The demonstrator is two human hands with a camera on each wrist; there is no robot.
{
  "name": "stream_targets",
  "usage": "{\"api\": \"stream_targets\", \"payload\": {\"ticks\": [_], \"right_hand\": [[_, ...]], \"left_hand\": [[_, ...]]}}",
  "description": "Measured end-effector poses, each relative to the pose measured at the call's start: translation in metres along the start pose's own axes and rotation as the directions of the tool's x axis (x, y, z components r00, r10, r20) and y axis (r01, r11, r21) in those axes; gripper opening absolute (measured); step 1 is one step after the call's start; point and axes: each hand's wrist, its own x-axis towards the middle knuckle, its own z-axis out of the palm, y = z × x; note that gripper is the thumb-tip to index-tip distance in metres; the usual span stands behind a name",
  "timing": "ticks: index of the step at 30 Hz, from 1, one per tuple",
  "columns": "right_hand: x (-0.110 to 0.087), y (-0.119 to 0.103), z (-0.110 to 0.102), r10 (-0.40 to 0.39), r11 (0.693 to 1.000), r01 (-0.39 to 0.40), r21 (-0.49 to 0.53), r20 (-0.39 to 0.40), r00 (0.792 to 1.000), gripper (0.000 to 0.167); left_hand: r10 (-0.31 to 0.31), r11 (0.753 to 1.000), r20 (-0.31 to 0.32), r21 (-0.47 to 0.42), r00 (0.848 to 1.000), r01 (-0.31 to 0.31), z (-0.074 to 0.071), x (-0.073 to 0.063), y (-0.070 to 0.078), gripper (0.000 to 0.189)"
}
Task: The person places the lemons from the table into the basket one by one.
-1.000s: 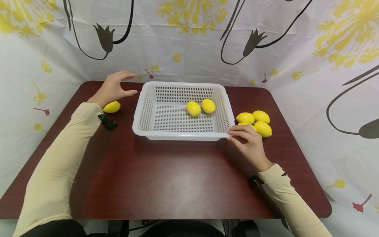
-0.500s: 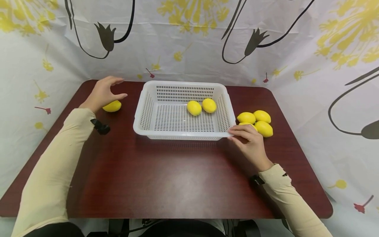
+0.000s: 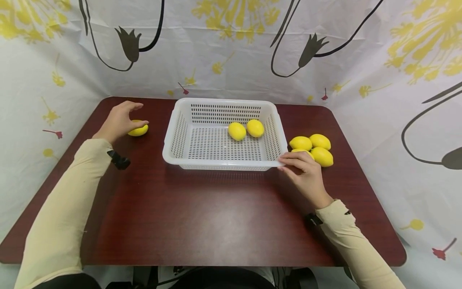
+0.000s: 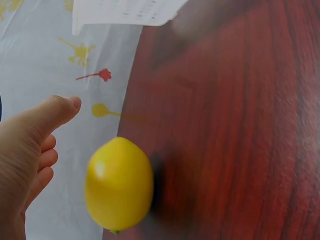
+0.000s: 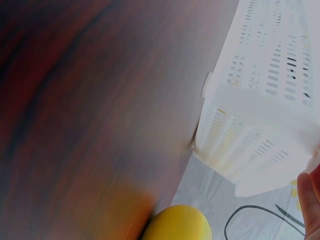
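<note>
My left hand [image 3: 117,121] hovers over the table's left side, thumb and fingers apart, holding nothing. Beside and partly behind it lies a single yellow lemon [image 3: 140,131]; the left wrist view shows this lemon [image 4: 120,185] whole, with the thumb off to its side. A white perforated plastic basket [image 3: 223,163] stands at the middle back. Inside it, toward the right, sit two lemons, one [image 3: 237,131] nearly touching the other [image 3: 255,128]. My right hand [image 3: 306,176] pinches the basket's front right corner at the rim, fingertips above and thumb below.
Right of the basket, several lemons [image 3: 322,157] lie in a cluster, one partly hidden by the right hand. The dark red table [image 3: 216,216] has rounded corners. A patterned white cloth [image 3: 231,52] hangs right behind its back edge.
The left hand has moved left and down, away from the basket's left side, to the lone lemon, which now shows between thumb and fingers. The right hand stays at the basket's corner.
</note>
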Motion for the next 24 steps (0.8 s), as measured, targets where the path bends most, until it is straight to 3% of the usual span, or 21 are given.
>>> {"api": "stream_targets", "payload": {"ticks": [11,24], "right_hand": [[0.0,0.001,0.001,-0.003,1.0,0.003,0.001,-0.004,1.0,0.044],[0.0,0.001,0.0,0.006,1.0,-0.006,0.0,0.007,1.0,0.046]], "left_hand": [[-0.076,0.996,0.028,0.038,0.997,0.075,0.009,-0.006,-0.016,0.066],[-0.093,0.992,-0.007,0.087,0.996,0.093,0.017,-0.011,-0.022,0.071]]}}
